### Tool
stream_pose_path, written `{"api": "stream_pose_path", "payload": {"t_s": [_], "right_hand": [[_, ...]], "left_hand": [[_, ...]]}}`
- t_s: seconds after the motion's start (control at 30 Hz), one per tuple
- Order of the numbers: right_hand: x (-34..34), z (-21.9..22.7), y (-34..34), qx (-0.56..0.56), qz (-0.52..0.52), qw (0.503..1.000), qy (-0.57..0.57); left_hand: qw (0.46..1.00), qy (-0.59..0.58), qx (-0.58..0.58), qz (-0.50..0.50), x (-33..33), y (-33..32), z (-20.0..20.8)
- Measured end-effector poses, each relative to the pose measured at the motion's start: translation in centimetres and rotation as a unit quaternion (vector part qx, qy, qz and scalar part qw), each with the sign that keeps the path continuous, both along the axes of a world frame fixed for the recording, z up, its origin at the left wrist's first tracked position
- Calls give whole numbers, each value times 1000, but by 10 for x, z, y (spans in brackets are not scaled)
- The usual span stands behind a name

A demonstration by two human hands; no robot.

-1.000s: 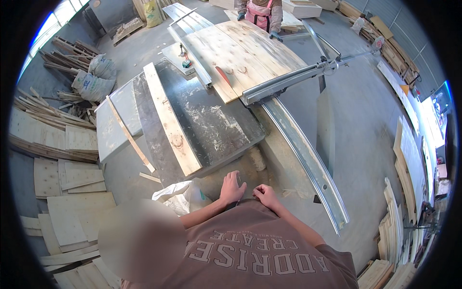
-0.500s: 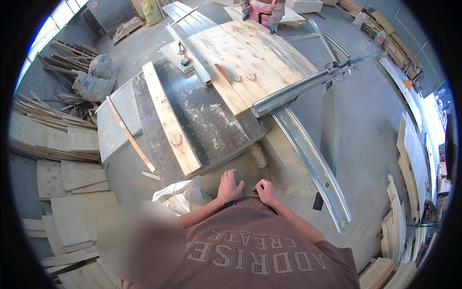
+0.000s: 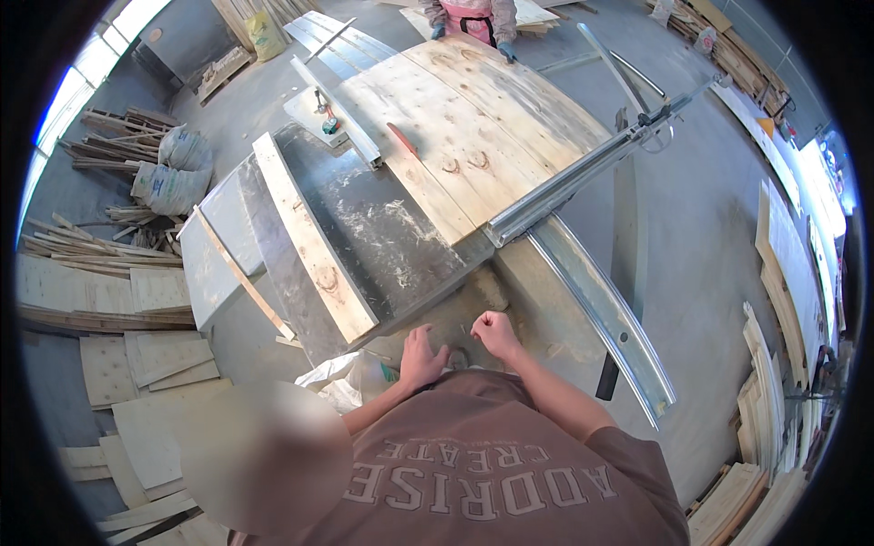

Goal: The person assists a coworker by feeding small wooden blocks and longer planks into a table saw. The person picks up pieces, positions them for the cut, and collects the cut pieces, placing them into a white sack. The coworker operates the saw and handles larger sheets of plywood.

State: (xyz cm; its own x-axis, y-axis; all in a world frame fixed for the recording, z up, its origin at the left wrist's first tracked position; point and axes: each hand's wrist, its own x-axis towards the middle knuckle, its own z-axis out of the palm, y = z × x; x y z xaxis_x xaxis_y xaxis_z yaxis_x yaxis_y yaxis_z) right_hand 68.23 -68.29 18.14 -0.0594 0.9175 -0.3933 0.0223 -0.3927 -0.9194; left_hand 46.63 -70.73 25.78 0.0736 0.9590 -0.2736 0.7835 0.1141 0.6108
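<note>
Both my hands hang in front of my body, at the near edge of a dark saw table (image 3: 391, 241) strewn with sawdust. My left hand (image 3: 421, 358) is empty, its thumb apart from loosely bent fingers, close to a white sack (image 3: 346, 380). To its right, my right hand (image 3: 496, 335) is raised with the fingers curled in; nothing shows in it. A large wooden panel (image 3: 492, 109) with long seams lies on the saw, past a red upright blade-like piece (image 3: 401, 139). A narrow wooden board (image 3: 309, 237) rests on the table's left part.
A metal fence (image 3: 339, 114) stands beside a power tool (image 3: 326, 116). At right are a crosscut rail (image 3: 592, 177) and a long sliding rail (image 3: 601, 318). A co-worker's gloved hand (image 3: 506, 52) is at the panel's far edge. Wood stacks (image 3: 150, 355) line the left.
My right hand has risen slightly and moved a little left, its fingers more curled. The left hand has shifted slightly left. The view has shifted; the board and panel look unmoved on the saw.
</note>
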Motion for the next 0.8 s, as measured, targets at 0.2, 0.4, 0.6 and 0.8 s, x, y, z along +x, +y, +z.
{"api": "stream_pose_path", "payload": {"t_s": [0.2,0.4,0.6,0.8], "right_hand": [[0,-49,35,-16,-64,995,-80],[-14,-15,57,-7,12,996,-85],[-22,-6,38,-29,7,997,-78],[-14,-5,6,-45,19,992,-118]], "left_hand": [[1000,8,-9,-6,-6,1,10],[999,21,-25,17,-24,-9,18],[999,15,-33,23,-19,-14,19],[999,-14,-31,13,-16,-25,15]]}}
